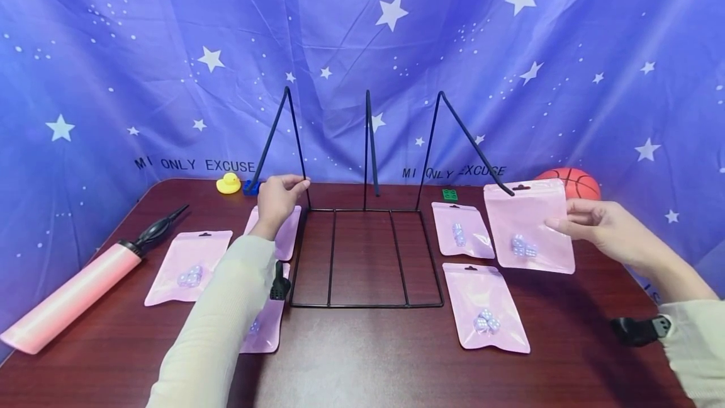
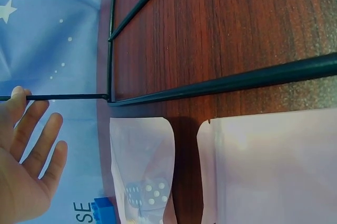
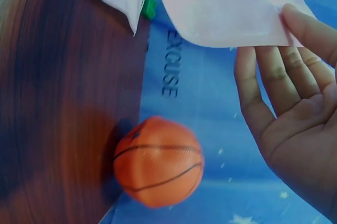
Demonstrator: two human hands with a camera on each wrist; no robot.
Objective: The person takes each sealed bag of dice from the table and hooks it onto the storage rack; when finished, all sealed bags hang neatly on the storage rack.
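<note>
The right hand (image 1: 606, 228) pinches a raised pink bag (image 1: 529, 222) at the right prong (image 1: 476, 141) of the black rack (image 1: 365, 209), toward the tabletop's (image 1: 362, 357) back-right corner; the left hand (image 1: 277, 201) pinches the rack's left upright (image 1: 297, 141); an orange ball (image 1: 580, 182) sits at the back edge.

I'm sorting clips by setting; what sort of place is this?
Likely a staged tabletop recording spot, though the wider room is out of view: a starry blue curtain hangs behind a wood-grained table, with a black wire rack standing on it.
</note>
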